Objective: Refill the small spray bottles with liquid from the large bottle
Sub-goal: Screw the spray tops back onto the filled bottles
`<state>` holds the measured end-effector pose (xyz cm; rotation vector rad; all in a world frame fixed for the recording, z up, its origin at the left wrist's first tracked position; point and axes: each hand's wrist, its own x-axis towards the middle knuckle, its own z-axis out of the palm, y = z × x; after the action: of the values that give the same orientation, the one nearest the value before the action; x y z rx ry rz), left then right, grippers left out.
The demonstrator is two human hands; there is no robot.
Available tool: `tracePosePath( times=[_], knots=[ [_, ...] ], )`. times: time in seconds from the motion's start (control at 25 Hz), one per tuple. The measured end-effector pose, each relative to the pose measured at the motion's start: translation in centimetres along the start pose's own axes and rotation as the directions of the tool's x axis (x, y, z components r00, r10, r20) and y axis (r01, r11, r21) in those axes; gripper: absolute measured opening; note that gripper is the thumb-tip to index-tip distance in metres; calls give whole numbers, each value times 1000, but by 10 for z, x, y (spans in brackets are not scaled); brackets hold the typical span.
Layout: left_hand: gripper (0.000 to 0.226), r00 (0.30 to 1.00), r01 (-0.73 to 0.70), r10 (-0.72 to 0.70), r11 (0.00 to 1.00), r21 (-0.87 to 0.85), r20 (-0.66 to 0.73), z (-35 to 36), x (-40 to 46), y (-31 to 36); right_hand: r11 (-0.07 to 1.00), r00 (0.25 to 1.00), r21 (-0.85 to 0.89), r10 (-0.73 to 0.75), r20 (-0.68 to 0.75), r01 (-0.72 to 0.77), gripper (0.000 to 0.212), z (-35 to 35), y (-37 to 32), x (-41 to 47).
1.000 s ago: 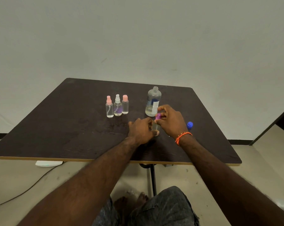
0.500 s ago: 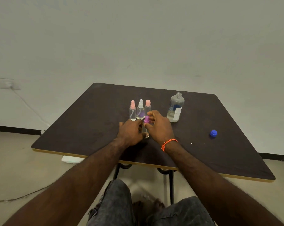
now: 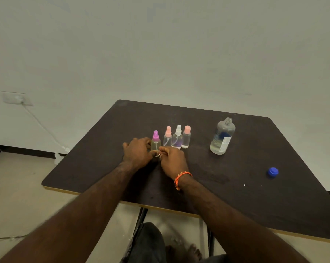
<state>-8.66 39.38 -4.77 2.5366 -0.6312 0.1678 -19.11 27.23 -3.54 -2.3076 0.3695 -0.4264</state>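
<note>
the purple-capped spray bottle stands upright on the dark table, at the 9 o'clock end of the row of three small spray bottles. the left hand curls its fingers around the bottle's base from 9 o'clock; the right hand pinches the same base from 4 o'clock (orange wristband on that wrist). the large bottle stands uncapped at 3 o'clock of the row, well apart. the blue cap lies at 4 o'clock of the large bottle.

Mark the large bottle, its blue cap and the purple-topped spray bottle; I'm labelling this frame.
large bottle (image 3: 222,138), head view, clear body.
blue cap (image 3: 272,171), head view, top face.
purple-topped spray bottle (image 3: 155,135), head view, purple sprayer.
</note>
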Motion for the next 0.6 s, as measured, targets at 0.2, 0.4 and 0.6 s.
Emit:
tracePosePath(
  times=[0.2,0.4,0.6],
  knots=[
    [34,1000,19,-18,999,-41,19,7,22,-9,999,999,24,37,-30,-36,29,13,-2,15],
    [39,998,53,-49,995,-86,44,11,24,-10,998,999,56,8,-53,-5,29,7,1,12],
    [72,988,94,-90,995,22,-129,3,-5,-1,998,971,11,-58,-232,62,18,-26,17,-12]
  ],
)
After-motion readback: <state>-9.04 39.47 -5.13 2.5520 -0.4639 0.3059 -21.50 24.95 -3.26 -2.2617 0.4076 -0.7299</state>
